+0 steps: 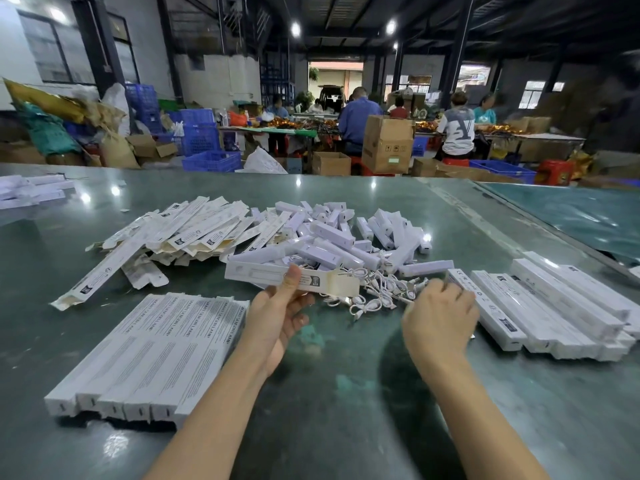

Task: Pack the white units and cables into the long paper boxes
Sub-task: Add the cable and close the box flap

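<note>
Where the head camera looks down on the green table (329, 393), the stock stands as follows. Left hand (277, 317): raised above the table, thumb on top and fingers curled beneath, gripping one long paper box (266, 273) near its right end; the box lies roughly level, its end flap (341, 284) open and pointing right. Right hand (438, 322): back toward the camera, fingers bent down into the tangle of white cables (374, 292); whether they have closed on a cable cannot be told. The cables lie in a loose heap at table centre, between the two hands and just in front of the white units (346, 233), which are piled without order beyond them. Flat, unfolded box sleeves (194, 226): a fanned pile left of the units, one long sleeve reaching out toward the near left. Closed boxes, near left (149, 355): a row laid side by side, printed faces up, ends toward the camera. Closed boxes, right (554, 306): a second batch stacked side by side, just beside the right hand. Far left edge: a few more white boxes (31, 192). Background, past the table: seated workers (455, 128) at long benches, cardboard cartons (388, 143), blue plastic crates (201, 133).
</note>
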A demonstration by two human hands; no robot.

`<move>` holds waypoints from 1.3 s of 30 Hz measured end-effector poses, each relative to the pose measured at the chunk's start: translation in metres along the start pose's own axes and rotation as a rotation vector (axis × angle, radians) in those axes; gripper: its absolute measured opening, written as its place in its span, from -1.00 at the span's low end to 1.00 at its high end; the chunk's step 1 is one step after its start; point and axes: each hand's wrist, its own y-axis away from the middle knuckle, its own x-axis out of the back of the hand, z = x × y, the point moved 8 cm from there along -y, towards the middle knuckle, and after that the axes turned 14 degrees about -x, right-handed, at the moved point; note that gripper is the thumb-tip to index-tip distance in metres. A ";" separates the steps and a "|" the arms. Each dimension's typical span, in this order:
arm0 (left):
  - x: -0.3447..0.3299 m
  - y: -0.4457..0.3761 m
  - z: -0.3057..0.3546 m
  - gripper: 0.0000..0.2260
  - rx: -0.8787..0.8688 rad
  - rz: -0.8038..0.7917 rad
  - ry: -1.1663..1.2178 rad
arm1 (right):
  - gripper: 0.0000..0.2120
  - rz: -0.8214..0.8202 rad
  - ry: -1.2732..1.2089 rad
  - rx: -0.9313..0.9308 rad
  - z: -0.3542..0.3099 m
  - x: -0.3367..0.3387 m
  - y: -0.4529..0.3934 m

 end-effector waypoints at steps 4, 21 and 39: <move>-0.004 0.002 -0.003 -0.65 0.022 -0.020 -0.022 | -0.68 -0.077 0.159 -0.077 0.020 -0.012 -0.010; -0.009 0.002 0.007 -0.68 0.133 -0.037 0.570 | -0.90 -0.785 -1.448 0.253 -0.054 0.017 0.032; 0.008 -0.006 0.001 -0.73 0.070 0.088 0.270 | -0.83 -0.851 -1.456 0.491 -0.062 0.046 0.050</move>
